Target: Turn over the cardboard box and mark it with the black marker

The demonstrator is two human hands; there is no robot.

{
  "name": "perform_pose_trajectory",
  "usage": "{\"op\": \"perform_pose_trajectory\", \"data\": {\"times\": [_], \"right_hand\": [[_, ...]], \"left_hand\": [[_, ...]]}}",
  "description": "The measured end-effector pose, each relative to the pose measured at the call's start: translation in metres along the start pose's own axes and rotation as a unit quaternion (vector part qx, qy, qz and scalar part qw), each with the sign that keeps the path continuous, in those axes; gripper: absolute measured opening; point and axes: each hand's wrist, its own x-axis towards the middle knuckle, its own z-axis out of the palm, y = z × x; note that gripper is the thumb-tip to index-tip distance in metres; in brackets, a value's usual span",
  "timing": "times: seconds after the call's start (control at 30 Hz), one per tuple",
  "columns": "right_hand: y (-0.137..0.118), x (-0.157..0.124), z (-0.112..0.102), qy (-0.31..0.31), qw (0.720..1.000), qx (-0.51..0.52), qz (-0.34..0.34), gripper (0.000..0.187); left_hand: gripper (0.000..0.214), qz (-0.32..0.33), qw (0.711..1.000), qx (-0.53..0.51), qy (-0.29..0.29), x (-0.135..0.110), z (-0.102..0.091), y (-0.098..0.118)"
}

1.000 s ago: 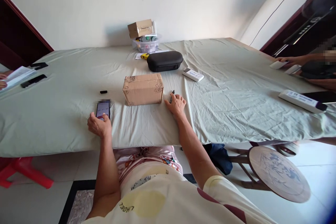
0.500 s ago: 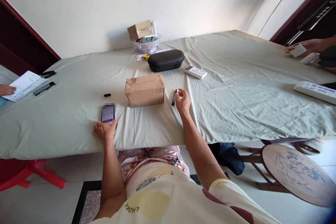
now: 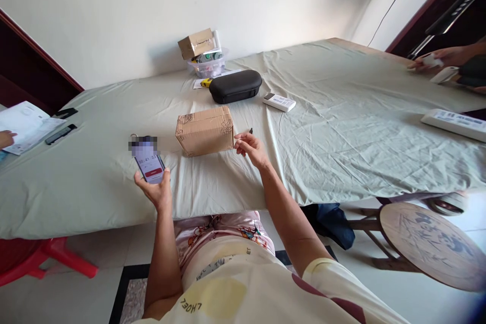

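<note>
In my left hand (image 3: pixel 157 190) is a smartphone (image 3: pixel 151 164), gripped by its lower edges and tilted up, its screen showing running timer digits; the upper part is pixelated. My right hand (image 3: pixel 250 149) hovers just right of a brown cardboard box (image 3: pixel 205 132), fingers loosely bent and apart, with nothing seen between them. Behind that hand lies a black marker (image 3: pixel 251 130), mostly covered, only its end showing. The box sits closed on the green tablecloth (image 3: pixel 212 187).
Beyond the box are a black zip case (image 3: pixel 235 86), a white device (image 3: pixel 279 102) and a plastic basket (image 3: pixel 208 68) with a small carton (image 3: pixel 196 44) on top. Another person's hand (image 3: pixel 6 138) touches papers at left; other hands (image 3: pixel 451 55) work at far right. A round stool (image 3: pixel 433 245) stands right.
My left hand has raised the phone off the cloth and tilted it. My right hand has moved left towards the box, now covering most of the marker. The small black cap is no longer visible.
</note>
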Motion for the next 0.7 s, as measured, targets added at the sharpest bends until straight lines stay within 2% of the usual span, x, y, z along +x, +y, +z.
{"op": "perform_pose_trajectory", "data": {"times": [0.07,0.17,0.27,0.37,0.47,0.57,0.7], "right_hand": [[-0.003,-0.003,0.000,-0.127,0.990,0.009,0.053,0.056],[-0.004,-0.007,0.002,-0.328,0.933,-0.002,0.151,0.073],[0.001,-0.010,0.007,-0.438,0.873,-0.013,0.213,0.086],[0.006,-0.011,0.010,-0.475,0.852,-0.036,0.218,0.076],[0.004,-0.011,0.005,-0.470,0.858,-0.072,0.193,0.056],[-0.003,-0.012,-0.002,-0.443,0.874,-0.101,0.172,0.048],[-0.008,-0.012,-0.007,-0.435,0.879,-0.111,0.160,0.047]], "left_hand": [[0.080,0.023,0.996,-0.074,-0.049,-0.015,0.010,0.012],[0.064,0.020,0.979,-0.150,-0.133,-0.048,0.027,0.033],[0.069,0.023,0.960,-0.190,-0.203,-0.085,0.044,0.052],[0.075,0.036,0.948,-0.207,-0.241,-0.115,0.057,0.067],[0.079,0.049,0.944,-0.206,-0.255,-0.135,0.067,0.075],[0.081,0.052,0.945,-0.205,-0.249,-0.144,0.077,0.077],[0.081,0.042,0.951,-0.202,-0.231,-0.148,0.084,0.078]]}}
